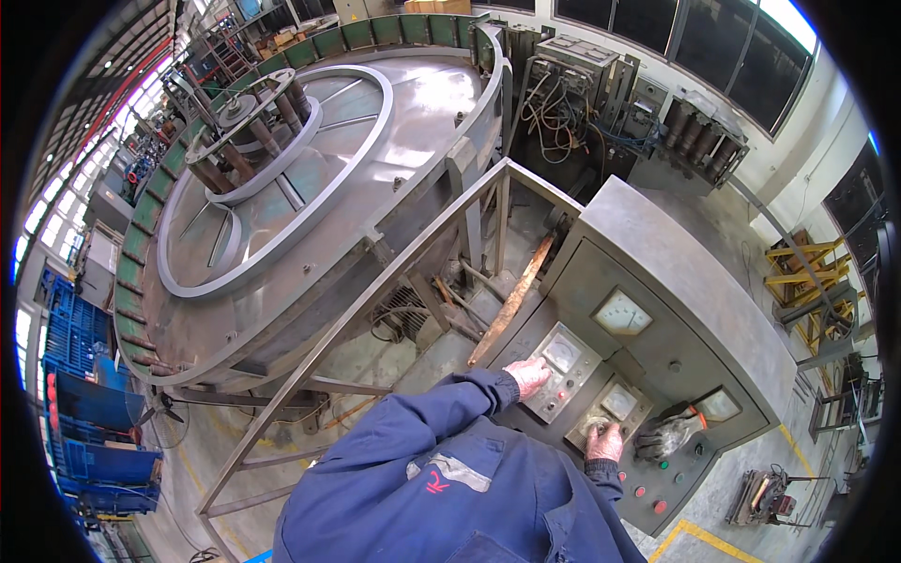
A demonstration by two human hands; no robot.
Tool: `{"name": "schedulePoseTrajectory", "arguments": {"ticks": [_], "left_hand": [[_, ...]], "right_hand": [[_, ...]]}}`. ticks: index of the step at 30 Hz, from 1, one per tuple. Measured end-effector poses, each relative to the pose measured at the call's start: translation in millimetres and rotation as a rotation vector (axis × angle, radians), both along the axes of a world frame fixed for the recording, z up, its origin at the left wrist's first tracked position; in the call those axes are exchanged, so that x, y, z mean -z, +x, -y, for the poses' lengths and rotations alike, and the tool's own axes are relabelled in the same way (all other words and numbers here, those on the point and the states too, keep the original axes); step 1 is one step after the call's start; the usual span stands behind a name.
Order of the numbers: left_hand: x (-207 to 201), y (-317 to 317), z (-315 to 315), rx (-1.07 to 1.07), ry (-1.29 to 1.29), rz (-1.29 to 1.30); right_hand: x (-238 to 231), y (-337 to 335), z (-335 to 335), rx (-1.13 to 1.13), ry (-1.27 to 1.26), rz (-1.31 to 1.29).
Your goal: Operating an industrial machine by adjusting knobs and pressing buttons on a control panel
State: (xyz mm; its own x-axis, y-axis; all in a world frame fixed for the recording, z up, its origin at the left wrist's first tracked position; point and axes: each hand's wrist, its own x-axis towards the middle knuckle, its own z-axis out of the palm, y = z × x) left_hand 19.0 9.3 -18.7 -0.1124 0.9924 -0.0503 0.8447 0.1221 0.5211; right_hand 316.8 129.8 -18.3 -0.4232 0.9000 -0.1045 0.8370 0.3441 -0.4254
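Note:
A grey control cabinet (587, 324) stands in front of me with two small meter modules set in its sloping panel. My left hand (528, 376) rests on the left module (563, 355), its fingers bent together at the lower face; whatever is under the fingertips is hidden. On the right module (619, 402), my right hand (603, 441) has its fingers closed around a round control knob (593, 425) below the meter. Just right of that hand lies a crumpled dark grey work glove (664, 437) with an orange edge. It covers part of the panel.
Several push buttons (660, 507) sit low on the panel. A metal frame (352, 330) runs along my left, with a wooden strip (514, 298) leaning inside. Beyond stands a huge round machine (413, 122). A small metal device (762, 497) is on the floor to the right.

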Motion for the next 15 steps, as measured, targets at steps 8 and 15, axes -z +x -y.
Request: {"name": "schedulePoseTrajectory", "arguments": {"ticks": [8, 15], "left_hand": [[2.0, 0.4, -0.3, -0.004, -0.012, -0.001], [2.4, 0.2, 1.9, -0.006, 0.004, -0.005]], "right_hand": [[7.6, 3.5, -2.5, -0.041, 0.007, -0.032], [8.3, 3.7, -3.3, -0.058, -0.002, -0.025]]}}
